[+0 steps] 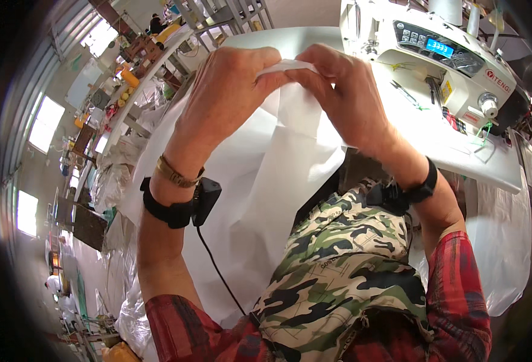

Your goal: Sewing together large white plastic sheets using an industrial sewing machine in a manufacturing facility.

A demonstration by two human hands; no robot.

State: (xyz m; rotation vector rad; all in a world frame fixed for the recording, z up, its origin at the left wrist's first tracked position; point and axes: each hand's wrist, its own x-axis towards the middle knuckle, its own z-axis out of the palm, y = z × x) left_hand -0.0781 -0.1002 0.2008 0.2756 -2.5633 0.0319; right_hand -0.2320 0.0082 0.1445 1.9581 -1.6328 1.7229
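Note:
My left hand [226,90] and my right hand [351,96] are raised close together at the top middle, just left of the sewing machine. Both are closed, pinching the folded upper edge of a large white cloth [266,175] between thumbs and fingers. From there the cloth hangs down in broad, soft folds toward my lap and to the left. A brass-coloured bracelet and a black strap with a small box are on my left wrist; another black strap is on the right. Part of the fingertips is hidden in the fold.
A white sewing machine [423,78] with a lit blue display stands at the upper right on a white table [489,158]. Tweezers and other small tools lie beside it. Clear plastic bags [500,235] hang below the table. To the left, a long cluttered bench [148,84] runs back.

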